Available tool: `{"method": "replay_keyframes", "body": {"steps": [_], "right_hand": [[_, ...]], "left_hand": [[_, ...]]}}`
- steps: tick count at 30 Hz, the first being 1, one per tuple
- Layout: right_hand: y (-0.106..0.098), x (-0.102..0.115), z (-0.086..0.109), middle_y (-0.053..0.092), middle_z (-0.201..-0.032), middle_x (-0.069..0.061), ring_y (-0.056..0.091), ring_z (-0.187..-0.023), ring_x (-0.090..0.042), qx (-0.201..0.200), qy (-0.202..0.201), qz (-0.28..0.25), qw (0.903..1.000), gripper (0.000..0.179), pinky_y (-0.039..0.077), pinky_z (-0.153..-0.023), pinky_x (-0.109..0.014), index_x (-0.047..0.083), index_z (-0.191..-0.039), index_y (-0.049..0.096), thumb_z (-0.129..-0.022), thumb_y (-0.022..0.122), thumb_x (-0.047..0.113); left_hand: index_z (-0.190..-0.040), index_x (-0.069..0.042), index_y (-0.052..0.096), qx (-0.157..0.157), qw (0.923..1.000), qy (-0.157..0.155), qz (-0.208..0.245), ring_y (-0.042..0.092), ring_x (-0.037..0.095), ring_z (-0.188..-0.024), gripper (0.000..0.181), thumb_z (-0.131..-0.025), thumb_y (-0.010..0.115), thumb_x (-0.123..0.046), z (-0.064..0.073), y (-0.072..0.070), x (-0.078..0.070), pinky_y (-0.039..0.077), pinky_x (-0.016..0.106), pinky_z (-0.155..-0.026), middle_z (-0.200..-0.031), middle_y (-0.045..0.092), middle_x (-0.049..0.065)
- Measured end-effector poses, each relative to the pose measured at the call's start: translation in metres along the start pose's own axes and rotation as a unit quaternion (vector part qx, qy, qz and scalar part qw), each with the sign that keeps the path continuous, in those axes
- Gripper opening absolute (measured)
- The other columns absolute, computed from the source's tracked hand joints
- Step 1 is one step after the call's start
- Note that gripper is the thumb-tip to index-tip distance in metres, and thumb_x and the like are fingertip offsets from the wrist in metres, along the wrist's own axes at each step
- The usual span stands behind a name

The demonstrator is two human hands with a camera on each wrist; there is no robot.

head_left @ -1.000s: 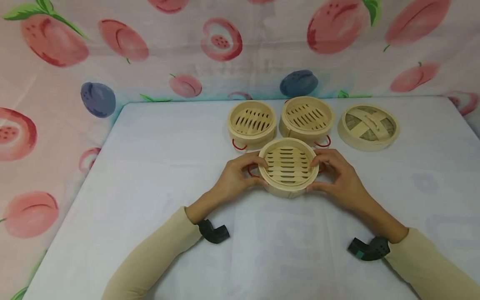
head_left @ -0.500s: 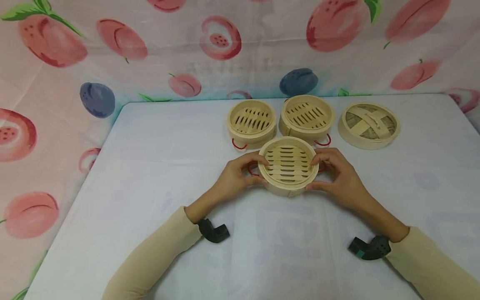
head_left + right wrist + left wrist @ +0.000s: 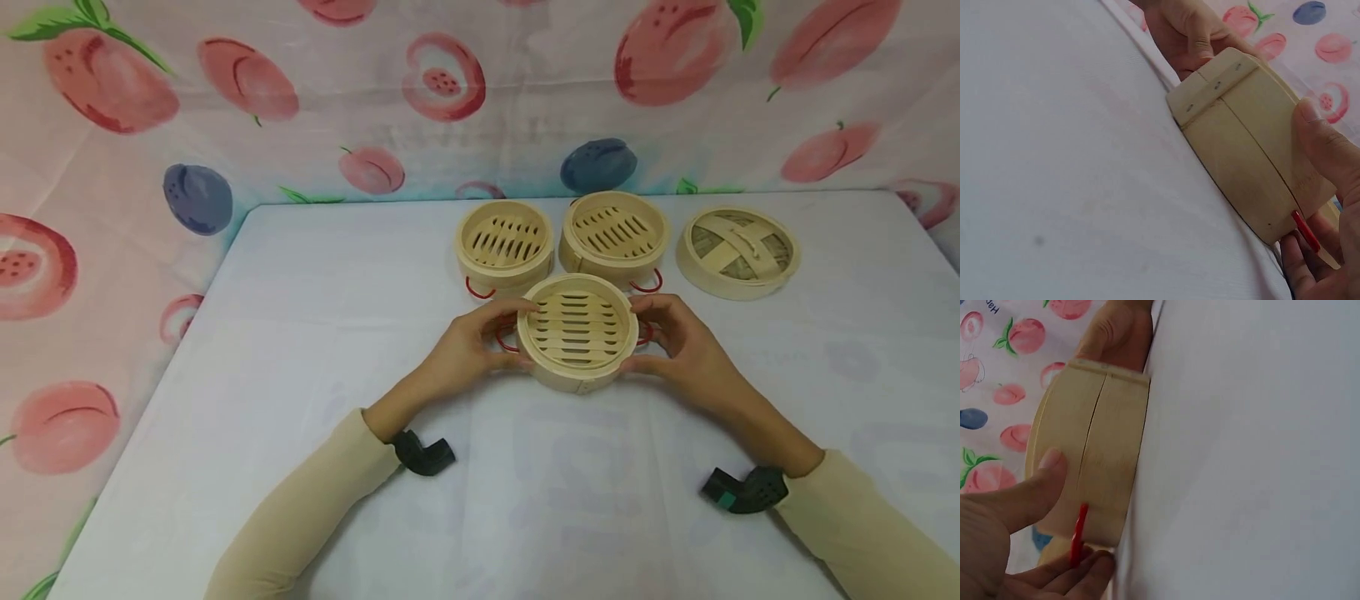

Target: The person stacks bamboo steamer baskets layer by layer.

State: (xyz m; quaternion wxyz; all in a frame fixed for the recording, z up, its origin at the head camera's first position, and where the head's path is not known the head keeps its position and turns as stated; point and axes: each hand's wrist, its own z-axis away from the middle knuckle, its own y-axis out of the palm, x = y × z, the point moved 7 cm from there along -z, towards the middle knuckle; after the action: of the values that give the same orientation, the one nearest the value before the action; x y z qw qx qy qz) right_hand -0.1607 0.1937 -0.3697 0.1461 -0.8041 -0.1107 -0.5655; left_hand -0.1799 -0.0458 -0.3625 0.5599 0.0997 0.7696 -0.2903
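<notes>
A round bamboo steamer basket (image 3: 573,377) with a slatted base rests upright on the white table, red loop handles at its sides. My left hand (image 3: 468,350) holds its left side, index fingertip at the rim and thumb lower on the wall. On the opposite side my right hand (image 3: 686,354) holds it lightly, thumb and index finger at the edge. Up close in the left wrist view, the thumb lies against the wall and other fingers are near the red handle (image 3: 1079,531). The right wrist view shows the stapled seam (image 3: 1216,87) of the wall.
Just behind stand two more steamer baskets, one at left (image 3: 504,271) and one at right (image 3: 611,265). A woven bamboo lid (image 3: 738,287) lies farther right. Fruit-printed cloth (image 3: 300,150) hangs along the table's back and left.
The fingers of both hands have slid outward toward the rim, the right ones most, so their hold looks looser. The basket has stayed in place.
</notes>
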Motion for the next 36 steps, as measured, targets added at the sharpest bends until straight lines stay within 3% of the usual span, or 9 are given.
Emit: {"method": "replay_keyframes", "body": {"steps": [3, 7, 10, 13, 16, 22, 27, 31, 36], "right_hand": [[-0.003, -0.001, -0.002, 0.046, -0.127, -0.017, 0.049, -0.111, -0.019, 0.002, 0.014, -0.018, 0.9997, 0.061, 0.044, -0.089, -0.021, -0.012, -0.123, 0.041, -0.071, 0.072, -0.021], [-0.005, -0.002, -0.005, 0.046, -0.127, -0.016, 0.051, -0.106, -0.019, 0.010, 0.020, -0.027, 0.9994, 0.057, 0.046, -0.088, -0.020, -0.010, -0.123, 0.043, -0.073, 0.069, -0.022], [-0.004, -0.002, -0.008, 0.047, -0.127, -0.016, 0.051, -0.106, -0.020, 0.015, 0.016, -0.026, 0.9994, 0.058, 0.046, -0.089, -0.021, -0.010, -0.124, 0.043, -0.074, 0.069, -0.022], [-0.001, -0.005, -0.012, 0.047, -0.126, -0.017, 0.051, -0.107, -0.020, 0.021, 0.015, -0.025, 0.9994, 0.058, 0.045, -0.090, -0.021, -0.010, -0.125, 0.042, -0.075, 0.069, -0.021], [0.001, -0.008, -0.016, 0.046, -0.127, -0.017, 0.051, -0.107, -0.020, 0.025, 0.016, -0.026, 0.9992, 0.059, 0.045, -0.090, -0.022, -0.009, -0.126, 0.042, -0.075, 0.069, -0.021], [0.000, -0.008, -0.017, 0.048, -0.126, -0.017, 0.049, -0.112, -0.021, 0.026, 0.013, -0.017, 0.9994, 0.061, 0.044, -0.092, -0.022, -0.010, -0.127, 0.041, -0.075, 0.069, -0.021], [-0.003, -0.009, -0.011, 0.048, -0.125, -0.016, 0.047, -0.116, -0.019, 0.022, 0.018, 0.000, 0.9996, 0.060, 0.041, -0.097, -0.021, -0.010, -0.127, 0.043, -0.074, 0.069, -0.021], [-0.005, -0.007, -0.004, 0.049, -0.125, -0.015, 0.047, -0.115, -0.019, 0.017, 0.024, 0.020, 0.9994, 0.059, 0.042, -0.095, -0.020, -0.009, -0.126, 0.045, -0.074, 0.070, -0.020], [-0.006, -0.002, 0.000, 0.049, -0.124, -0.016, 0.049, -0.111, -0.019, 0.014, 0.022, 0.015, 0.9996, 0.059, 0.044, -0.090, -0.019, -0.010, -0.126, 0.045, -0.074, 0.070, -0.021]], "left_hand": [[-0.131, -0.012, 0.054, -0.016, 0.9992, -0.024, -0.028, 0.058, 0.018, -0.112, 0.061, -0.076, 0.080, -0.004, 0.000, -0.013, -0.001, 0.045, 0.031, -0.096, -0.122, 0.060, 0.006], [-0.126, -0.013, 0.056, -0.073, 0.9954, -0.046, -0.042, 0.061, 0.023, -0.101, 0.050, -0.081, 0.077, -0.007, 0.001, -0.039, -0.005, 0.049, 0.033, -0.090, -0.110, 0.062, 0.015], [-0.118, -0.012, 0.061, -0.132, 0.9898, -0.033, -0.045, 0.061, 0.020, -0.094, 0.037, -0.084, 0.074, -0.008, 0.003, -0.061, -0.011, 0.052, 0.034, -0.081, -0.103, 0.061, 0.016], [-0.112, -0.005, 0.065, -0.191, 0.9796, -0.024, -0.059, 0.060, 0.028, -0.095, 0.027, -0.086, 0.071, -0.005, 0.010, -0.075, -0.027, 0.051, 0.042, -0.078, -0.103, 0.060, 0.019], [-0.109, -0.003, 0.066, -0.228, 0.9708, -0.021, -0.074, 0.057, 0.034, -0.101, 0.023, -0.086, 0.071, -0.006, 0.013, -0.086, -0.024, 0.050, 0.043, -0.080, -0.110, 0.058, 0.016], [-0.116, -0.013, 0.065, -0.215, 0.9676, -0.057, -0.120, 0.051, 0.029, -0.114, 0.033, -0.085, 0.075, -0.016, 0.002, -0.099, 0.002, 0.049, 0.040, -0.089, -0.122, 0.052, 0.006], [-0.121, -0.016, 0.064, -0.202, 0.9703, -0.079, -0.107, 0.042, 0.025, -0.126, 0.041, -0.082, 0.078, -0.019, -0.013, -0.094, 0.015, 0.042, 0.042, -0.098, -0.131, 0.048, 0.004], [-0.116, -0.015, 0.066, -0.202, 0.9728, -0.066, -0.092, 0.036, 0.017, -0.130, 0.039, -0.080, 0.080, -0.021, -0.021, -0.080, 0.027, 0.038, 0.044, -0.102, -0.136, 0.043, 0.007], [-0.115, -0.011, 0.066, -0.198, 0.9757, -0.033, -0.088, 0.028, 0.018, -0.136, 0.037, -0.081, 0.078, -0.014, -0.020, -0.066, 0.038, 0.036, 0.044, -0.104, -0.144, 0.034, 0.014]]}}
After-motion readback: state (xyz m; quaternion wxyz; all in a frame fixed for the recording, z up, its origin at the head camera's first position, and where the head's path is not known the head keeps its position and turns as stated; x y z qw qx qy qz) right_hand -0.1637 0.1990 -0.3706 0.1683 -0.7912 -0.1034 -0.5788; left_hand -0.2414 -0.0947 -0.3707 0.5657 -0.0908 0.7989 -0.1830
